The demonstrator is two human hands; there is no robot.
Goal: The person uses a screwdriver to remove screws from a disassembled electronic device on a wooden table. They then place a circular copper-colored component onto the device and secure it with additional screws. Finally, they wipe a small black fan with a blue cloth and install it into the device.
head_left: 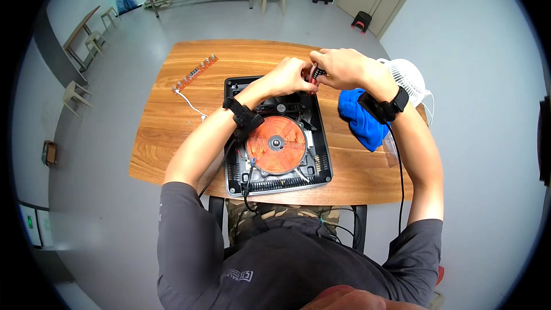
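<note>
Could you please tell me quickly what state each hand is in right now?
Left hand: closed grip on a small red and black part, above the opened induction cooker.
Right hand: closed grip on the same part.

One opened induction cooker (278,138), one blue cloth (360,117), one white fan (408,77), one circuit strip (195,73), two hands (313,72)

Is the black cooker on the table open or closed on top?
Open. The cooker has no top cover: its orange coil and inner parts lie bare, while both hands work at its far edge.
</note>
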